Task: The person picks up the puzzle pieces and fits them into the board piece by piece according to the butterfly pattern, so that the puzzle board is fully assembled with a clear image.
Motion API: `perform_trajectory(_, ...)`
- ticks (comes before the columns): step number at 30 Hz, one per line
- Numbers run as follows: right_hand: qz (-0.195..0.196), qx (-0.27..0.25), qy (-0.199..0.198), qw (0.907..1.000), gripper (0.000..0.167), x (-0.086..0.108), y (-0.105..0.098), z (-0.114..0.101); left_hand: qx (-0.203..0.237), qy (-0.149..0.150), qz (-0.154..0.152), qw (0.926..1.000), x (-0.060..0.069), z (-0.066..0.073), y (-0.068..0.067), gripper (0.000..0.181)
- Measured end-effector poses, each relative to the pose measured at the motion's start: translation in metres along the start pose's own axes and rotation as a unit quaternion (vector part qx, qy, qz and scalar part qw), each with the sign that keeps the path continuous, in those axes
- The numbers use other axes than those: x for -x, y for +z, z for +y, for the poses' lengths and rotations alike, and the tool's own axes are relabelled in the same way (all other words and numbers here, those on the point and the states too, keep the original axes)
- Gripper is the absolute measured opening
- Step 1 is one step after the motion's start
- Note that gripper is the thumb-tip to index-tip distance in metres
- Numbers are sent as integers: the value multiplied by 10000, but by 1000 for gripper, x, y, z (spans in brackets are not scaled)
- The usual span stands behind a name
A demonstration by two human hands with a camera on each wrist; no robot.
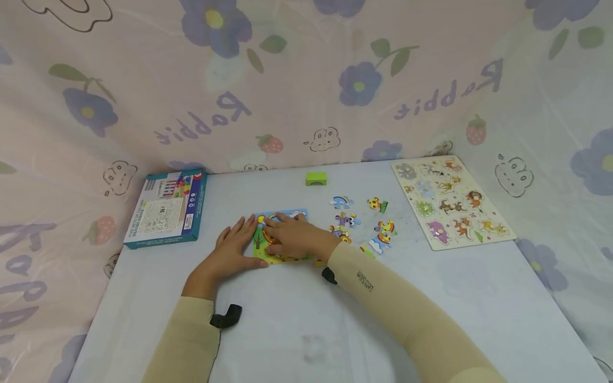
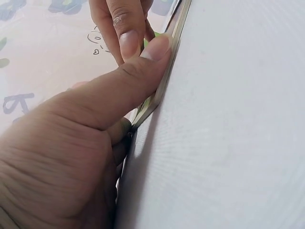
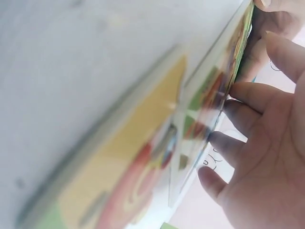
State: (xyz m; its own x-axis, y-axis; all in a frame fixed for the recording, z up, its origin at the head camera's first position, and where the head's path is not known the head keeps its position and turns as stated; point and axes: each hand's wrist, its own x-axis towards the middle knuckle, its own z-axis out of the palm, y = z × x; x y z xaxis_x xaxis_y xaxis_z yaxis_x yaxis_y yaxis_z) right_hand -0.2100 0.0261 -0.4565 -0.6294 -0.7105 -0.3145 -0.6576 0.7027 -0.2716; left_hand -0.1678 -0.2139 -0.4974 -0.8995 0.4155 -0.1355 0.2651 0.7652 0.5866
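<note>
A small jigsaw board (image 1: 260,254) with a tree, sun and sky printed on it lies on the table. My left hand (image 1: 233,249) spans its left side, fingers extended and the thumb along the front edge; in the left wrist view the thumb (image 2: 119,86) rests at the board's rim. From the right, my right hand (image 1: 298,238) reaches over the board, with fingertips touching its surface. It covers much of the picture, so whether a piece lies beneath the fingers is hidden. A yellow piece with a red spiral (image 3: 128,176) lies close in the right wrist view.
Several loose jigsaw pieces (image 1: 347,219) lie right of the board. A green block (image 1: 316,178) stands behind. At the back left is a teal-edged box (image 1: 165,210); at the right lies an animal puzzle board (image 1: 452,205). Printed curtains (image 1: 287,106) enclose the table.
</note>
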Motion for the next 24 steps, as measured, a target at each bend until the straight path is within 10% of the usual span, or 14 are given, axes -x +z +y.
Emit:
perform_trajectory(12,926,-1806,-141,9791,75,13,-1,21,-51,-138,51,9999,-2,-1,5,125)
perform_trajectory(24,2771,-4092,-219,8691,62,61,-5,67,-14,-186,154,9997,-3,0,5,126)
